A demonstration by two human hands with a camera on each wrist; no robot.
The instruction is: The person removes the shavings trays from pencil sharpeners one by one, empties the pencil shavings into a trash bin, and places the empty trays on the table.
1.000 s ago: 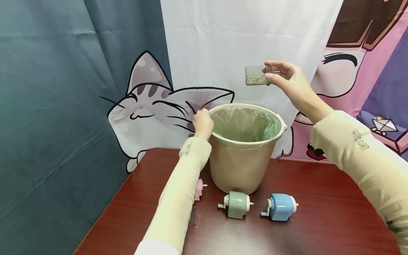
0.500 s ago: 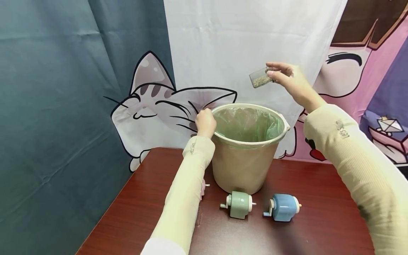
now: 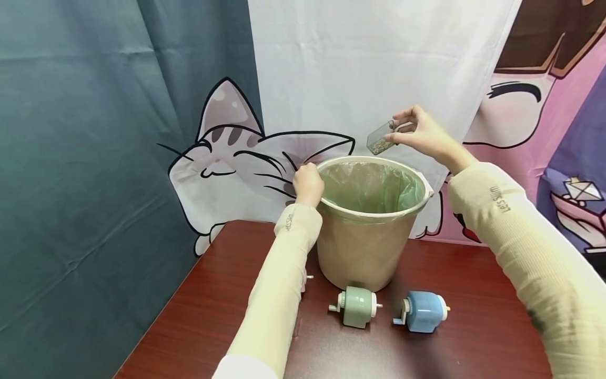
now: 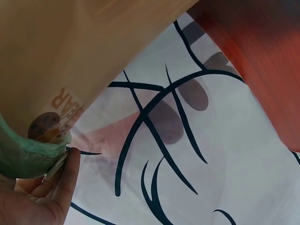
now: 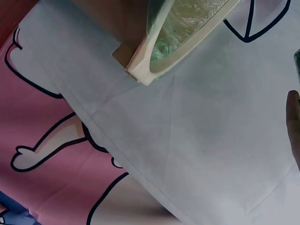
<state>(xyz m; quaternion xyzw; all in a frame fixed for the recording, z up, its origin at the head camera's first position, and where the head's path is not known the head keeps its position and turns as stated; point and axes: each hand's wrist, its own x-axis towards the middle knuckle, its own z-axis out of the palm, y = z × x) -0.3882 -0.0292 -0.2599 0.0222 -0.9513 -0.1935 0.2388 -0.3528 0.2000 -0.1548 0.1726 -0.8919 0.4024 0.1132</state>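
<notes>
Box up in the air: small, see-through, smoky-looking plastic (image 3: 376, 140), tilted, hanging just above the back rim of a big round beige plastic bin (image 3: 362, 247) lined with a thin translucent green bag (image 3: 360, 184). Pinched between thumb and fingers of the right hand (image 3: 423, 131), with a little pile of tan-grey flakes (image 3: 380, 147) inside, probably pencil shavings.

Big change over the last second: from nearly level to clearly tipped, left end down, and lower too, so closer to the bin. Not touching it though, judging by the pale cloth backdrop (image 5: 206, 126) visible in between from the right wrist. Meaning for the job, at a guess: nearer to emptying, but not emptied yet. No flakes visibly falling. Can't tell which end of the box is uncovered, or whether it's directly over the bin's mouth.

Left hand (image 3: 309, 184) in the same place as a second ago, curled over the left side of the rim, gripping bin and bag edge together.

Down on the reddish-brown wooden table (image 3: 218, 316), in front of the bin: a rounded sage-green crank sharpener (image 3: 358, 307) and a matching blue one (image 3: 423, 311). Also a pink one (image 3: 304, 281), mostly hidden behind the pale yellow left sleeve (image 3: 274, 295).
</notes>
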